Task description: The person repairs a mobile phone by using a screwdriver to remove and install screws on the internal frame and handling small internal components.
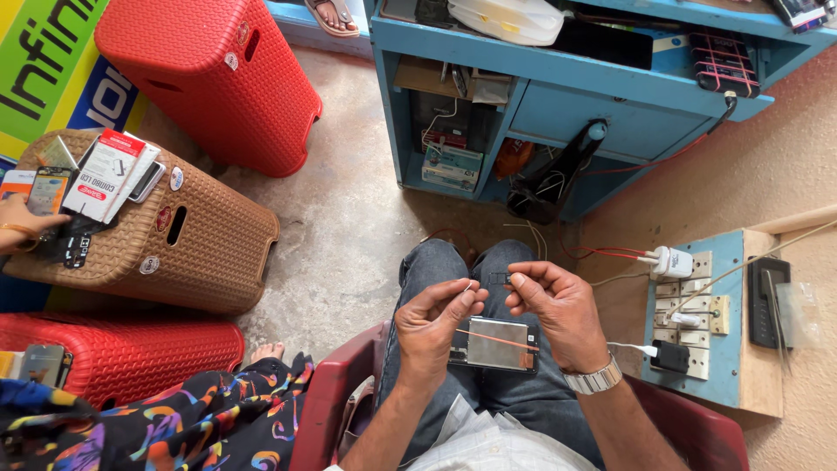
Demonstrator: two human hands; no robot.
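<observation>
Pinching is the word for both hands here. The left hand [433,321] is curled palm-in over the lap, thumb and forefinger closed on something thin and pale at the fingertips, too small to make out properly. The right hand [559,314], with a silver metal wristwatch [595,380] on it, is bent at the wrist and nips a tiny dark part [500,279] between thumb and forefinger, just across from the left fingertips, nearly touching. Both forearms come up from the bottom edge and angle inward.

Right under the hands, lying flat on the blue denim jeans [436,262], is a rectangular phone screen panel with a silvery metal back [494,344], and a thin orange strip runs across it.

Further out to the right of the right hand there's a blue wooden board of wall sockets [728,375] with a white charger plug [671,262] and a black plug [671,356] stuck in it. Ahead of the hands is a blue wooden workbench [558,78]. Off to the left sit a brown woven-plastic stool [209,253] stacked with small boxes, where another person's hand [22,222] rests, plus a red woven-plastic stool [209,78] beyond it.
</observation>
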